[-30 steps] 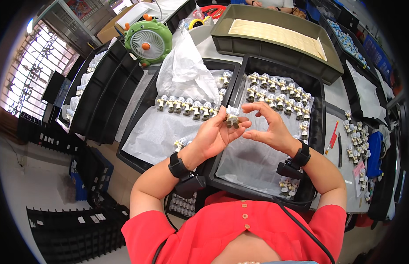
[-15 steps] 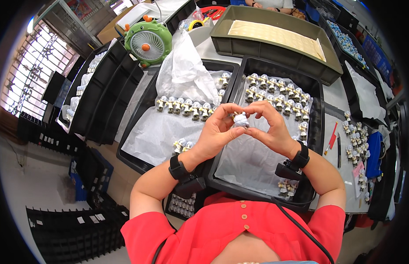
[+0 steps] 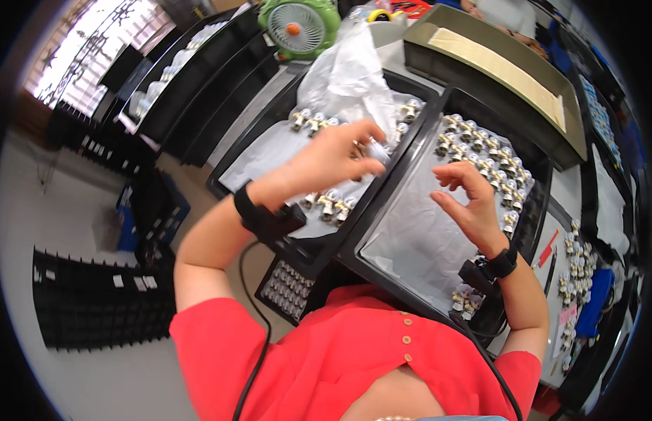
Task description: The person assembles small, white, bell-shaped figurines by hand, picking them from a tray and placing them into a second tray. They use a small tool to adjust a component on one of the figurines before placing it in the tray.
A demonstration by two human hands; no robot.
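Observation:
My left hand (image 3: 333, 160) is over the left tray, its fingers curled around a small figurine (image 3: 375, 151) with a pale rounded head; motion blurs it and the fingers hide most of its body. Above the right tray, my right hand (image 3: 472, 200) has thumb and fingers apart with nothing between them. Paper lines the left black tray (image 3: 224, 188), where similar figurines (image 3: 329, 205) stand in rows partly behind my left arm. The right black tray (image 3: 382, 270) holds several more rows of figurines (image 3: 491, 151) along its far side, and a few by my right wrist.
Crumpled white paper (image 3: 354, 70) rises behind the left tray, near a green fan (image 3: 298, 29). An olive bin (image 3: 494, 67) stands at the back. Further right are a red tool (image 3: 548, 247), a blue pouch (image 3: 594, 302) and loose figurines (image 3: 578, 259). Black bins (image 3: 213, 105) are stacked at left.
My hands have come apart. The left one has moved over the left tray with the figurine; the right one has let go and shifted right. The whole view has turned.

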